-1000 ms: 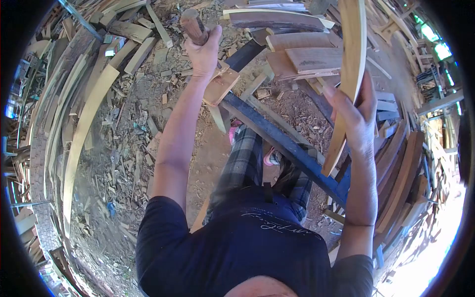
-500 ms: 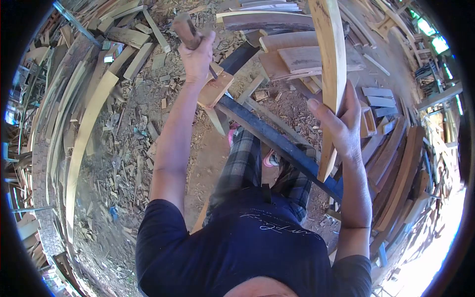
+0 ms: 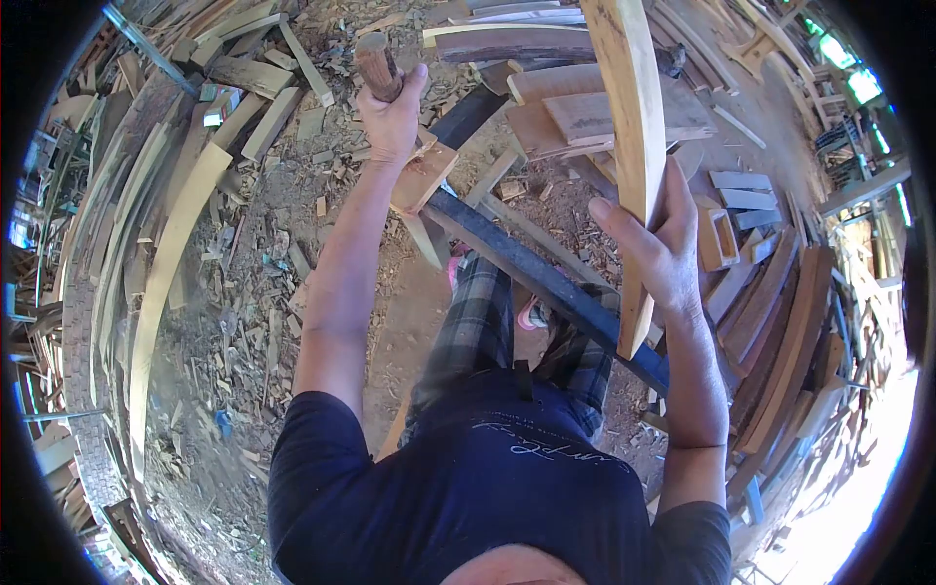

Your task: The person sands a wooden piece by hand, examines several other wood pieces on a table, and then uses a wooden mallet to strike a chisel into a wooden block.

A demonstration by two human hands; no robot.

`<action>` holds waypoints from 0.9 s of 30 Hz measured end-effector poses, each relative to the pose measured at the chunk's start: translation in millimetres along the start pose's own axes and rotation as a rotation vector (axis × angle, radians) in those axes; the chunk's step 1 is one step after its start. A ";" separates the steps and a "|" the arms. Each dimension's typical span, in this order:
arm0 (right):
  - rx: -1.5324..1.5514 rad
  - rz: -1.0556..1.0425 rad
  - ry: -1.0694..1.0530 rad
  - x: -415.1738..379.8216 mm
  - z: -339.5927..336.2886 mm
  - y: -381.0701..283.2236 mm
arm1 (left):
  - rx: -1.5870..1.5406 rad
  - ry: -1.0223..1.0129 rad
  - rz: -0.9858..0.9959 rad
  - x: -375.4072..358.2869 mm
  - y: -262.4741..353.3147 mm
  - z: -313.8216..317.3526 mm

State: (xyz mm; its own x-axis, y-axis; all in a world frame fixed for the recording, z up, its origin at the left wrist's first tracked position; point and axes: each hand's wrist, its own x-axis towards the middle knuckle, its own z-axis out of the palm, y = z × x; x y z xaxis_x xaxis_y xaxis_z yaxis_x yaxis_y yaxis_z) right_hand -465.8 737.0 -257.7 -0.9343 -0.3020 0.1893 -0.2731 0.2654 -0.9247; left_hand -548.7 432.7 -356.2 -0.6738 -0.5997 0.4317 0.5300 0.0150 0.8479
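Observation:
In the head view my left hand (image 3: 388, 122) is closed around a thick, round wooden handle (image 3: 377, 66). Whatever lies at its lower end is mostly hidden behind the hand. Just below is a reddish wooden block (image 3: 426, 178), resting on a long dark beam (image 3: 526, 258) that runs diagonally over my legs. My right hand (image 3: 655, 244) grips a long, pale, slightly curved wooden plank (image 3: 639, 127), thumb on one side and fingers on the other. The plank slants up and away, its narrow lower end (image 3: 634, 331) over the beam's near end.
Curved boards (image 3: 575, 107) are stacked ahead. More planks (image 3: 780, 341) lie along the right, near a small open wooden box (image 3: 720, 239). A long pale curved strip (image 3: 171, 263) lines the left side. Wood chips (image 3: 263, 292) cover the ground.
My right hand and the plank have shifted slightly left. The handle in my left hand has tilted, its top moving a little right.

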 end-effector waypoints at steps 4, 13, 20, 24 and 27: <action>0.048 -0.033 0.023 1.2 5.1 1.9 | 0.038 -0.018 0.040 3.7 -11.9 -1.3; -0.127 -0.149 0.014 16.3 4.5 -6.1 | 0.021 0.009 0.076 4.4 -16.6 -0.9; -0.174 -0.169 0.007 18.6 10.1 -6.7 | 0.054 -0.013 0.086 4.1 -12.6 2.6; -0.167 -0.186 0.007 17.5 11.4 -4.6 | 0.086 0.007 0.079 5.2 -13.7 1.8; -0.171 -0.162 -0.006 18.3 10.7 -4.7 | 0.116 -0.009 0.075 6.4 -15.1 0.9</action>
State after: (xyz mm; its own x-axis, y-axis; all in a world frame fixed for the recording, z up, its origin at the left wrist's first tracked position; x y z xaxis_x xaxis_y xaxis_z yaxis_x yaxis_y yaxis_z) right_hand -479.1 720.5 -253.4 -0.8742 -0.3582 0.3279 -0.4542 0.3643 -0.8130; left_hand -561.4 429.3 -365.9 -0.6391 -0.5863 0.4978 0.5167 0.1521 0.8426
